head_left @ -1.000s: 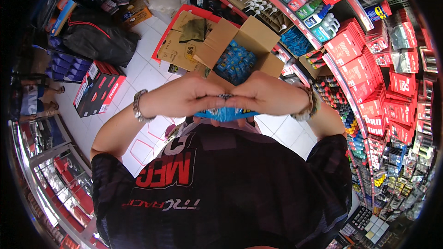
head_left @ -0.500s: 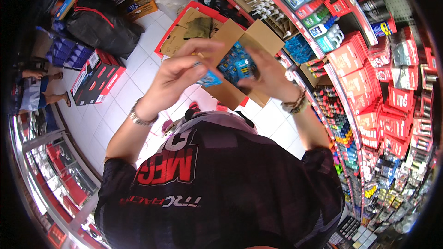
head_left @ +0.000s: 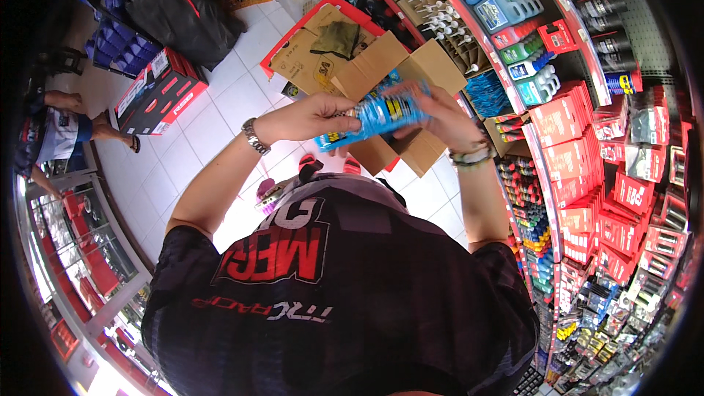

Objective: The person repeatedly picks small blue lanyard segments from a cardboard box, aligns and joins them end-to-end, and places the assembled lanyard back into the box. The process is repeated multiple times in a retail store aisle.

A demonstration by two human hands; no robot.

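A shiny blue packet (head_left: 389, 111) with yellow and dark print stretches between my two hands above an open cardboard box. My left hand (head_left: 304, 117) pinches its near end, thumb on top. Another blue packet (head_left: 334, 139) shows under that thumb, in the same grip. My right hand (head_left: 440, 116), slightly blurred, has its fingers closed round the packet's far end. Below, the cardboard box (head_left: 372, 66) has its flaps spread, with more blue packets inside, mostly hidden by my hands and the packet.
A flattened carton with a dark cloth (head_left: 335, 39) lies on a red-edged surface beyond the box. Shelves of bottles (head_left: 506, 11) and red packs (head_left: 565, 147) line the right. At left are a black-and-red box (head_left: 163, 95), a black bag (head_left: 180, 18) and another person's arm (head_left: 64, 100).
My hands have come together; the right one has moved from over the box opening to the blue packet. The packets now lie stretched between both hands.
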